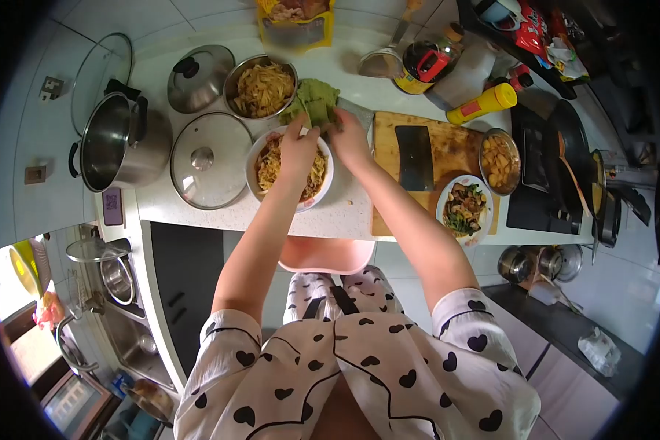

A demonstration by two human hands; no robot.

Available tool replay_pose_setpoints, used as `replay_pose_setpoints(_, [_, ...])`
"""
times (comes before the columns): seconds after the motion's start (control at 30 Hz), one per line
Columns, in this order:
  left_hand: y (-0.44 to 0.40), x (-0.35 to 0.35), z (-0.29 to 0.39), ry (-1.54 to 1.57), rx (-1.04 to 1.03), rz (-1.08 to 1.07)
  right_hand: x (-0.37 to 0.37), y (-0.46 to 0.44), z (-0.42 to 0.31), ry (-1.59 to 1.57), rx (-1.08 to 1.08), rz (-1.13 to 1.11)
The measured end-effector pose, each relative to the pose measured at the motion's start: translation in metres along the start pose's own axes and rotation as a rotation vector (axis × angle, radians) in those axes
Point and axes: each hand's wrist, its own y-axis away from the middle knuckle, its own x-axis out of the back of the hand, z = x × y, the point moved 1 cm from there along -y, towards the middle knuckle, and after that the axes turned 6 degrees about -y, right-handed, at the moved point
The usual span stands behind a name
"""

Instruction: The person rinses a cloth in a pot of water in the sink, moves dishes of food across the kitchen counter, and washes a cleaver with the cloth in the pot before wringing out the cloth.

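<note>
A crumpled green cloth (317, 100) lies on the counter behind a white bowl (255, 180) of shredded, noodle-like food. My left hand (298, 150) reaches over that bowl, its fingers closed on the cloth's near edge. A small pale patch shows by its fingertips, too small to name. My right hand (349, 139) is beside the bowl, fingers closed on the cloth's right side. Close behind the left hand stands a metal bowl (260, 86) of similar yellowish shredded food. A glass lid (220, 172) rests on the counter left of the white bowl.
To the right, a wooden cutting board (447, 139) bears a cleaver (415, 158). A plate of cooked vegetables (464, 209) and a metal bowl of chunks (500, 161) are nearby. A deep pot (125, 147) stands left. Sauce bottles (429, 62) line the back. A pink basin (326, 255) is below.
</note>
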Motion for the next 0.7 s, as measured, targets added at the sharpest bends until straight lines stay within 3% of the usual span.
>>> replay_pose_setpoints(0.03, [-0.018, 0.001, -0.007, -0.087, -0.058, 0.001, -0.003, -0.008, -0.003, 0.012, -0.009, -0.034])
replay_pose_setpoints(0.13, [-0.031, 0.001, -0.009, -0.014, 0.044, -0.034, -0.019, -0.026, 0.001, 0.085, -0.031, -0.025])
replay_pose_setpoints(0.43, [-0.055, -0.002, -0.019, 0.055, 0.088, -0.031, -0.035, -0.051, 0.007, 0.318, -0.168, -0.117])
replay_pose_setpoints(0.53, [-0.059, -0.003, -0.022, 0.054, 0.082, -0.032, -0.027, -0.057, -0.003, 0.208, -0.218, -0.245])
replay_pose_setpoints(0.7, [-0.039, -0.005, -0.003, 0.130, -0.141, -0.055, -0.005, -0.049, -0.010, -0.301, -0.133, -0.052])
